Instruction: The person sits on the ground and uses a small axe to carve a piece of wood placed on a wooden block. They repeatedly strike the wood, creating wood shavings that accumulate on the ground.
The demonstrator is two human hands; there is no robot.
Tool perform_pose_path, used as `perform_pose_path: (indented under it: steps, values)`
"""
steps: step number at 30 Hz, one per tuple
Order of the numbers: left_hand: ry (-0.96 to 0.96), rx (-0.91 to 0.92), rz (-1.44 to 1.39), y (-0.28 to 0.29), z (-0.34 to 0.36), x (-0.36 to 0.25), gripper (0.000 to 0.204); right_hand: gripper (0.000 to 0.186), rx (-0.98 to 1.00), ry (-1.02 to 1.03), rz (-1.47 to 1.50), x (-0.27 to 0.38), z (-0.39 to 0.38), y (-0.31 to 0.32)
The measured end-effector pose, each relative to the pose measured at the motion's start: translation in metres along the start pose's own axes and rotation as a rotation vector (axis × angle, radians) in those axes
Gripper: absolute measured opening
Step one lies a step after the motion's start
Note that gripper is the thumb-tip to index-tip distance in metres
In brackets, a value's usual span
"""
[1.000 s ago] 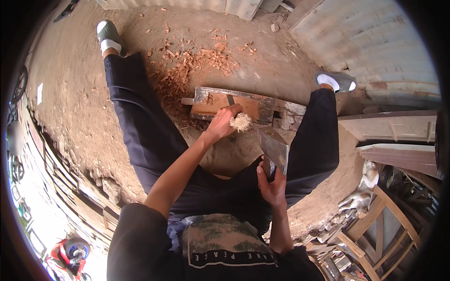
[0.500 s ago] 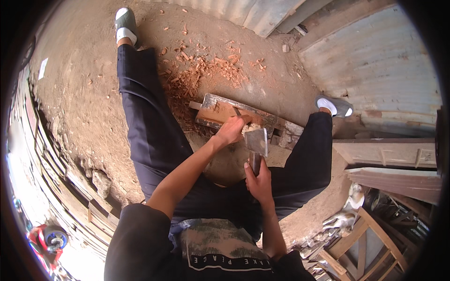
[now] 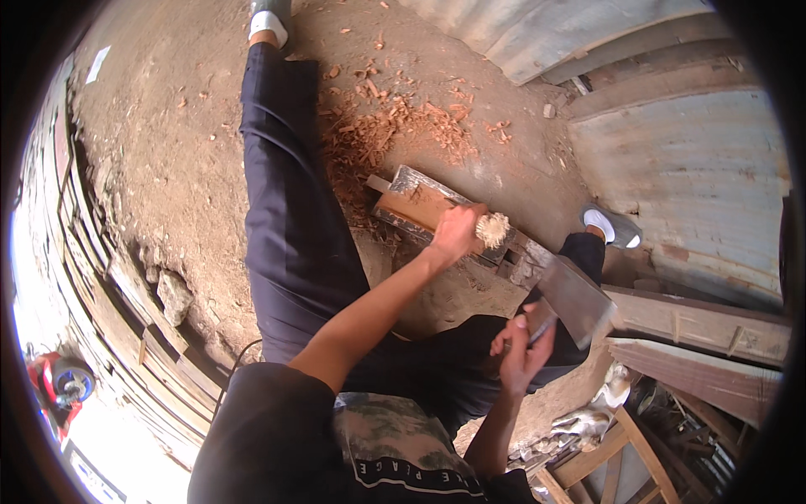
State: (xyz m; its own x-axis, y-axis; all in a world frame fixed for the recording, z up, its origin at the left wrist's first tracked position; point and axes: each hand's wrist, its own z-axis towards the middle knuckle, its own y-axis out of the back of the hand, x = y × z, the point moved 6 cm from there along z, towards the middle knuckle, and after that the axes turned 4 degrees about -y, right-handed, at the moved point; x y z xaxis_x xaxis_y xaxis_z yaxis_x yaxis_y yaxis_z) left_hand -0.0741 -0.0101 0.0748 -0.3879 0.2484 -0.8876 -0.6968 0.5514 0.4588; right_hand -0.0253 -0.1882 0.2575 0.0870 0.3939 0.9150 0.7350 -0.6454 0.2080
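Observation:
My left hand [image 3: 458,230] is closed round what looks like a chisel; its pale, frayed, mushroomed handle end [image 3: 493,229] sticks out beside my fist. The tool's blade is mostly hidden. Under that hand lies a reddish-brown wood block [image 3: 405,206] with worn, paint-stained sides, low between my legs. My right hand [image 3: 527,351] grips a hatchet by its short handle. The hatchet's broad, flat metal head [image 3: 574,304] is blurred by motion and hangs over my right knee, apart from the chisel.
Reddish wood shavings [image 3: 395,126] cover the dirt floor past the block. Corrugated metal sheets [image 3: 680,160] stand at the right, with wooden panels [image 3: 697,323] nearer. A cat [image 3: 588,420] appears to lie by a wooden frame [image 3: 621,445]. Stacked planks [image 3: 126,328] run along the left.
The hatchet has swung away from the chisel end, toward the right and nearer me. My left hand still grips the chisel at the block. The whole view has shifted somewhat.

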Motion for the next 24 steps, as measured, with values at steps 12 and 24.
perform_pose_path:
  steps: [12,24]
  values:
    - [-0.023,-0.076,-0.062,-0.014,-0.002,-0.003,0.034,0.020,0.036,0.170,-0.092,-0.029,0.025,-0.022]
    - [0.001,-0.151,-0.065,-0.020,-0.015,0.014,0.045,0.019,0.177,-0.277,0.048,-0.016,0.020,-0.033]
